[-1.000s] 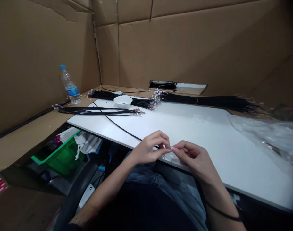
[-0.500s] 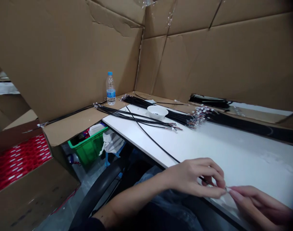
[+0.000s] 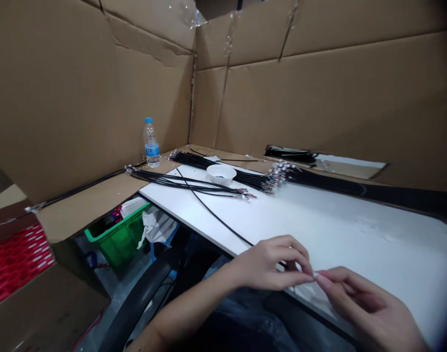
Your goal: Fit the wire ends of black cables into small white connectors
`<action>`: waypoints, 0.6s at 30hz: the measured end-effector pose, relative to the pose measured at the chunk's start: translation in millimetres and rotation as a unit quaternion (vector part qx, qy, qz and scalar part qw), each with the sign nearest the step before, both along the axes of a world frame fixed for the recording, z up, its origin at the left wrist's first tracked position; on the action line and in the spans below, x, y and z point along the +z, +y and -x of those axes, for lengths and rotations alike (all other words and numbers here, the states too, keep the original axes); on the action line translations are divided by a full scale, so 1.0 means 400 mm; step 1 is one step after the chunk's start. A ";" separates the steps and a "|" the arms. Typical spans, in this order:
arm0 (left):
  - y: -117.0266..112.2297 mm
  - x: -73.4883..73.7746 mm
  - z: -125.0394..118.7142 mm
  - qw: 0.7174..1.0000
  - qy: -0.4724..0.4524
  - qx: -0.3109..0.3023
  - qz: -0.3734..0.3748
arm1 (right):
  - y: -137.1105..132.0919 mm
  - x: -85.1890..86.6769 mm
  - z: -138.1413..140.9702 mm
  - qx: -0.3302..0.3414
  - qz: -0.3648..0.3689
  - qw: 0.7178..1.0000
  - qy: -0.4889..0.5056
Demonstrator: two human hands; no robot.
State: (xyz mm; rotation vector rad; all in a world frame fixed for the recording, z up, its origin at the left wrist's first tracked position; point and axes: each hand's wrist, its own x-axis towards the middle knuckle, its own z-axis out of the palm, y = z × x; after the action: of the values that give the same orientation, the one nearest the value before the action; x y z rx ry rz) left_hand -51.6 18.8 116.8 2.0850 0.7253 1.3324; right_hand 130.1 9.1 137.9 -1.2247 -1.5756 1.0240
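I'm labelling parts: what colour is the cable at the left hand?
Black; the cable shows best in the head view.

The view has swung left (more of the cardboard box (image 3: 58,305) shows).

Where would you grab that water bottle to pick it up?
I'd wrap a hand around the bottle's middle, at the blue label, coming from the person's side. It stands upright, so its round body should suit a sideways grasp, and the cardboard wall behind it probably leaves less room there.
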 end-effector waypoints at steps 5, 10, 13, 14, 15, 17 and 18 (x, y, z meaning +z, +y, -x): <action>0.001 0.085 0.024 0.997 0.008 0.004 -0.073 | 0.002 0.004 0.001 0.000 -0.004 1.000 0.007; 0.023 0.325 0.180 0.976 0.179 0.113 -0.054 | 0.013 -0.007 -0.011 -0.014 -0.011 1.000 -0.002; 0.050 0.453 0.345 0.933 0.246 0.263 0.016 | 0.017 -0.012 -0.015 -0.010 -0.022 1.000 -0.018; 0.056 0.481 0.408 0.919 0.249 0.305 0.022 | 0.018 -0.013 -0.015 -0.010 -0.026 0.999 -0.021; 0.058 0.501 0.472 0.902 0.257 0.345 0.033 | 0.019 -0.014 -0.015 -0.010 -0.029 0.999 -0.023; 0.046 0.516 0.599 0.870 0.285 0.397 0.072 | 0.019 -0.013 -0.013 -0.009 -0.034 0.999 -0.022; 0.032 0.514 0.660 0.855 0.289 0.422 0.082 | 0.018 -0.012 -0.012 -0.009 -0.036 0.999 -0.023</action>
State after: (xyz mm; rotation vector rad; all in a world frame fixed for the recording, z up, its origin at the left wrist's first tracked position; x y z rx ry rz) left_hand -315.6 31.5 322.3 2.0892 2.1175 0.9188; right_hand 134.9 16.4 133.2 -1.2196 -1.6203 0.9252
